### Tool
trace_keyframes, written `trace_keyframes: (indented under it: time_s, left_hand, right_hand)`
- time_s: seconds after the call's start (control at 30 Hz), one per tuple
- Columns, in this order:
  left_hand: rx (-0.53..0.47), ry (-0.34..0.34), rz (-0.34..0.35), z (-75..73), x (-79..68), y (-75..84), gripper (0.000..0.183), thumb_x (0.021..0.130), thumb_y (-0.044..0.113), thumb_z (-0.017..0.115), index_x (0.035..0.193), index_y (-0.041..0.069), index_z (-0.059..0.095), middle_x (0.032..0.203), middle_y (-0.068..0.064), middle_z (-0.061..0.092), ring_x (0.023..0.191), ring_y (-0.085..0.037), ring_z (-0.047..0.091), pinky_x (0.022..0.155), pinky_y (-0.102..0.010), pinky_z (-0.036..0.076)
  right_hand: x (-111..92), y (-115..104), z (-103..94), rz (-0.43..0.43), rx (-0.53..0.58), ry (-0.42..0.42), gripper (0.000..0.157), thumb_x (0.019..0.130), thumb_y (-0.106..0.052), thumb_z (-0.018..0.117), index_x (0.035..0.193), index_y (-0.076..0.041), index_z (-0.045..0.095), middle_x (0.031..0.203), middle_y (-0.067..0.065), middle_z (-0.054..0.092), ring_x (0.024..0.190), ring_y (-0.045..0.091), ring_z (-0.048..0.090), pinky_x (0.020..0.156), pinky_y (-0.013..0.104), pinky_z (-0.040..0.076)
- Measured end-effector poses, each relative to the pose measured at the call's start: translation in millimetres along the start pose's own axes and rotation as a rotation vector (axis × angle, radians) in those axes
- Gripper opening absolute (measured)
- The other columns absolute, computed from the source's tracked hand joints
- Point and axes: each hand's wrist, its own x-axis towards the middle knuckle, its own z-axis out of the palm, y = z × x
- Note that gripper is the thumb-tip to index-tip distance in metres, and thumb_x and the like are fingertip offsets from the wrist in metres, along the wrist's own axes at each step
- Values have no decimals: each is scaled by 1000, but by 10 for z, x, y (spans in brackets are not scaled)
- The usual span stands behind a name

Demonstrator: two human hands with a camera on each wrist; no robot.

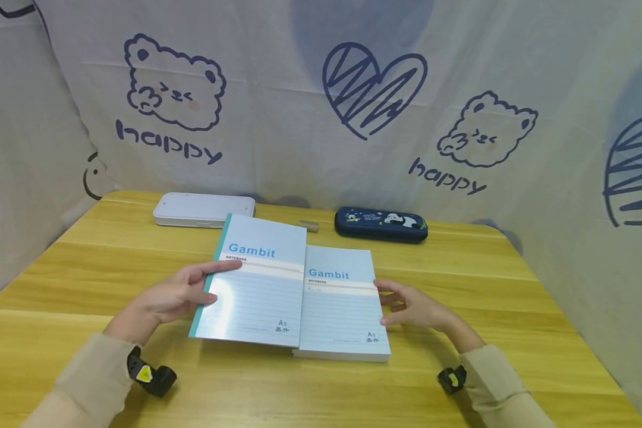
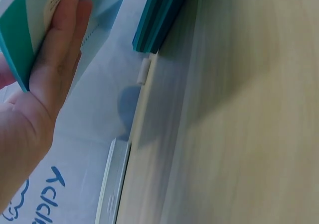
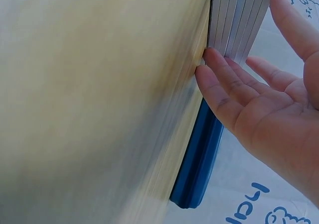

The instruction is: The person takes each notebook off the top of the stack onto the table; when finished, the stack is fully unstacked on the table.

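Note:
My left hand (image 1: 179, 291) grips a light-blue notebook (image 1: 262, 297) by its teal spine side, fingers on one face and thumb near the edge. This notebook is raised off the table and tilted, its right edge beside or over a stack of like notebooks (image 1: 342, 309). In the left wrist view, teal spines (image 2: 159, 20) of the stack show beyond the held notebook (image 2: 17, 40). My right hand (image 1: 414, 306) is at the stack's right side; in the right wrist view its extended fingertips touch or nearly touch the page edges (image 3: 234, 20).
On the wooden table (image 1: 487, 285), a white pencil case (image 1: 205, 208) lies at the back left and a dark blue panda pencil case (image 1: 380, 226) at the back right. Between them lies a small beige piece (image 1: 309, 226), perhaps an eraser. A printed cloth (image 1: 283, 119) hangs behind.

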Motion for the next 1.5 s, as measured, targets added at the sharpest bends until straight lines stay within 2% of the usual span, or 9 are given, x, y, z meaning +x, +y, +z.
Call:
trace_keyframes:
  time_s: [0.17,0.33,0.5,0.73,1.07,1.33,1.5]
  left_hand:
    - [-28,-16,-9,-54,-67,17,60,81,-17,43,135,8,38,131,-4,39,111,-23,48,87,-38,42]
    - [-58,8,-58,-68,-103,22,60,80,-17,43,135,8,39,126,-9,46,110,-28,49,86,-45,40]
    - [-47,28,-96,-94,-96,-13,64,79,-18,42,138,0,26,124,-13,47,108,-32,50,85,-48,40]
    - [25,119,-158,-73,-45,-67,70,77,-16,45,138,-9,13,120,-16,47,102,-32,53,83,-48,42]
    - [65,168,-207,-21,10,-88,72,76,-16,46,138,-10,11,123,-18,45,101,-31,54,82,-47,43]
    - [86,197,-272,18,58,-36,72,75,-16,45,138,-9,11,121,-19,45,99,-30,55,82,-46,44]
    - [134,226,-318,22,64,-18,68,76,-17,44,137,-10,15,120,-21,44,97,-29,55,81,-45,45]
  right_hand:
    - [1,-15,-1,-1,0,-2,73,80,-11,66,135,11,23,133,31,29,114,43,40,94,52,31]
    - [-1,-34,5,-2,4,0,73,80,-11,66,135,11,23,133,31,29,114,43,40,94,52,30]
    - [-7,-45,10,7,7,5,74,80,-11,67,134,11,23,133,32,29,114,43,39,94,51,31]
    - [-8,-39,12,10,12,2,74,80,-11,67,135,11,23,134,32,28,115,43,39,93,51,32]
    - [-8,-37,10,12,8,3,74,80,-11,67,135,10,23,134,31,28,115,43,39,94,51,31]
    - [0,-31,13,16,12,3,75,79,-12,67,135,10,22,135,31,27,115,43,39,94,51,31]
    - [4,-20,12,16,11,1,75,79,-13,67,136,9,23,135,31,28,115,43,39,93,51,32]
